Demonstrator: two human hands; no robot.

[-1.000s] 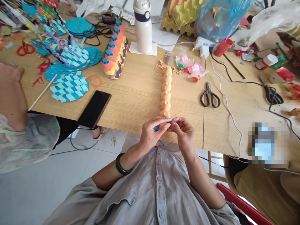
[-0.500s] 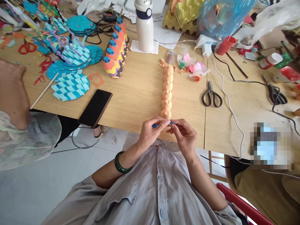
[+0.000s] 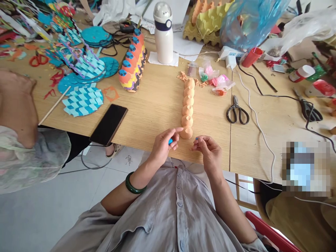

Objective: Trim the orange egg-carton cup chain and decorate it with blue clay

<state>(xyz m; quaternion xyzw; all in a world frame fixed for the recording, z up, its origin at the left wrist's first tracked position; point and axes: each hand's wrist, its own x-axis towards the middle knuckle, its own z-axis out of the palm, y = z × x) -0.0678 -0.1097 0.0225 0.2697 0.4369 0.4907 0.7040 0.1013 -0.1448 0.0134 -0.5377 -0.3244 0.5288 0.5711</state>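
My left hand [image 3: 164,143] is curled around a small lump of blue clay [image 3: 170,141], its index finger reaching out to the near end of an orange bumpy strip [image 3: 187,110]. That strip looks cut from an egg carton and lies lengthwise away from me. Just right of its near end, my right hand [image 3: 210,148] pinches a tiny bit of blue clay [image 3: 196,138] between thumb and finger. Farther left stands a finished-looking carton strip [image 3: 133,63] in orange, yellow and purple with blue spots on top.
A black phone [image 3: 109,124] lies at the table's front edge. Black-handled scissors [image 3: 237,112] are to the right, near a white cable [image 3: 253,108]. Behind are a white bottle [image 3: 164,38], small clay packets [image 3: 219,78] and yellow egg trays [image 3: 207,26]. Another person's arm [image 3: 18,105] rests at left.
My hands have moved apart, with a piece of blue clay now in each. My left index finger has stretched out toward the orange strip. The view has shifted slightly.
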